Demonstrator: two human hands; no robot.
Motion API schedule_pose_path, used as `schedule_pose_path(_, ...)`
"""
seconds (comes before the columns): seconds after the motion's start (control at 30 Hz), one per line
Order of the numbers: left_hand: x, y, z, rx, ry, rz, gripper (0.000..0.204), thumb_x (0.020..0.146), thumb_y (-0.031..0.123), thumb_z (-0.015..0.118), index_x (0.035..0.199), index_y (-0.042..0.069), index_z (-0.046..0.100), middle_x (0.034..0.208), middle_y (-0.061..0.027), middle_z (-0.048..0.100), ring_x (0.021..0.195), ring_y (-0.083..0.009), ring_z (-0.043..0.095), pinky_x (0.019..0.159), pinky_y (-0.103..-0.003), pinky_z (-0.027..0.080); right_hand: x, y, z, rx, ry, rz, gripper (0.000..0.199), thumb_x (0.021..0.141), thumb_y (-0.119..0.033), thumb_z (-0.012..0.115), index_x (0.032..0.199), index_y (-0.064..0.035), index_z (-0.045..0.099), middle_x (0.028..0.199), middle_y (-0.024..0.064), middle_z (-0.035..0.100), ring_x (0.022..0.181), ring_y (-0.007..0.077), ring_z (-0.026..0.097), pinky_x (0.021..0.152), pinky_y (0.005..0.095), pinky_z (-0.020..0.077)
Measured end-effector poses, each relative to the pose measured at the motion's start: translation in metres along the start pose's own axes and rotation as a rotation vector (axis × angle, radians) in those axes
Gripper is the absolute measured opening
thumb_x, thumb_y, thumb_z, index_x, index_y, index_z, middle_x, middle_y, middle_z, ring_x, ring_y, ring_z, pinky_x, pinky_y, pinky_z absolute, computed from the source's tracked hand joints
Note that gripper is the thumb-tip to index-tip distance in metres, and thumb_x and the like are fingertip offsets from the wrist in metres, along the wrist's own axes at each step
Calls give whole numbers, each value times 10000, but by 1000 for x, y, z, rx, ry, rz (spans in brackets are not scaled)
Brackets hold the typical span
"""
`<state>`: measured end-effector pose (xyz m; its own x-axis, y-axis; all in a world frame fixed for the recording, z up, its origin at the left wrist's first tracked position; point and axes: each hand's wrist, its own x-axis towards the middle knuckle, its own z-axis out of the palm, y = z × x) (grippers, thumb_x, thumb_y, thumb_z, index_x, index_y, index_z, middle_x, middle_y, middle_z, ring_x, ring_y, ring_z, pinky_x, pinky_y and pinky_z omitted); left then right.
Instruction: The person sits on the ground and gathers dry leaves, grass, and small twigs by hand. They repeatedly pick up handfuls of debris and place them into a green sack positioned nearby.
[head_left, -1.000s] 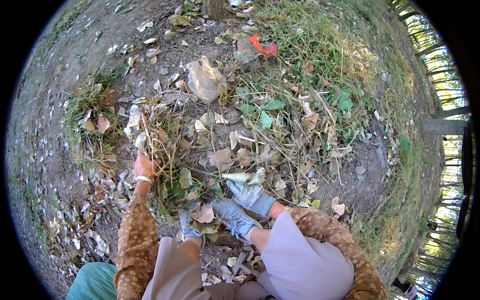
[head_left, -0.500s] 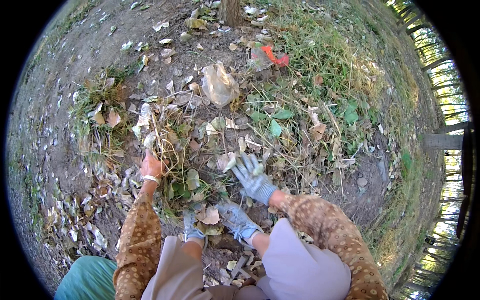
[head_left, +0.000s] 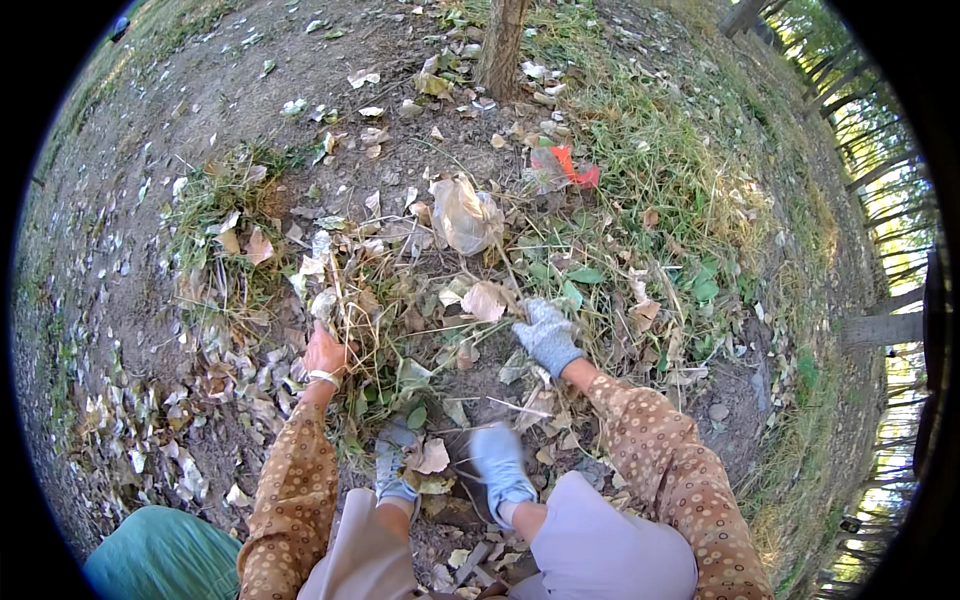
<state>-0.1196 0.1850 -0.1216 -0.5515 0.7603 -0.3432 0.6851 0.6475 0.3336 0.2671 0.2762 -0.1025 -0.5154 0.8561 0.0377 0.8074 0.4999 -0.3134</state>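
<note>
My bare left hand (head_left: 325,355), with a pale band at the wrist, is closed on a bundle of dry grass (head_left: 352,335) mixed with stalks and leaves. The bundle spreads over the ground to the right of that hand. My right hand (head_left: 547,337) wears a grey knitted glove. Its fingers are curled around dry stalks, and their tips are partly hidden. A broad tan leaf (head_left: 487,301) is just left of the glove. Beyond the hands, a crumpled translucent plastic bag (head_left: 466,215) rests on the litter.
A tree trunk (head_left: 501,50) stands ahead. A red and clear plastic scrap (head_left: 572,168) lies by green grass (head_left: 660,170). Another grass clump (head_left: 228,230) is at the left. My blue shoes (head_left: 500,465) are below the hands; green cloth (head_left: 160,555) shows at lower left.
My right hand has moved forward and right, and its spread fingers have curled closed. My right shoe has shifted. The left hand keeps its hold on the dry grass. The view has tilted up slightly.
</note>
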Motion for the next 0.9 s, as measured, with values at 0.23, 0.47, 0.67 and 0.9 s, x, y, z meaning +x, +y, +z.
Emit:
schedule_pose_path(0.23, 4, -22, 8, 33, 154, 49, 718, 599, 297, 823, 1160, 22, 469, 1082, -245, 576, 1011, -413, 560, 858, -479, 453, 55, -24, -31, 248, -657, 411, 441, 773, -419, 581, 1015, -62, 674, 1001, 207, 653, 935, 360, 615, 827, 414, 484)
schedule_pose_path(0.47, -15, -10, -12, -30, 88, -79, 656, 704, 414, 724, 1144, -8, 483, 886, -257, 645, 857, -424, 618, 741, -494, 475, 84, -178, 77, -196, -704, -43, 241, 861, -267, 558, 898, -68, 689, 761, 79, 658, 722, 227, 638, 670, 365, 533)
schedule_pose_path(0.67, 17, -52, 6, -855, -290, 216, 761, 721, 311, 764, 1295, -8, 380, 1084, -178, 622, 975, -293, 608, 855, -386, 472, 54, -262, 151, 412, -12, 444, 307, 801, -259, 571, 998, -25, 597, 999, 244, 609, 867, 401, 606, 713, 472, 493)
schedule_pose_path(0.9, -19, -10, 12, -165, 72, 84, 1182, 510, 472, 875, 1347, -116, 282, 1337, -311, 407, 1258, -404, 398, 1011, -414, 385, 34, -251, 107, 228, -178, 207, 396, 796, -294, 565, 1024, 29, 584, 1033, 245, 593, 940, 371, 587, 778, 432, 475)
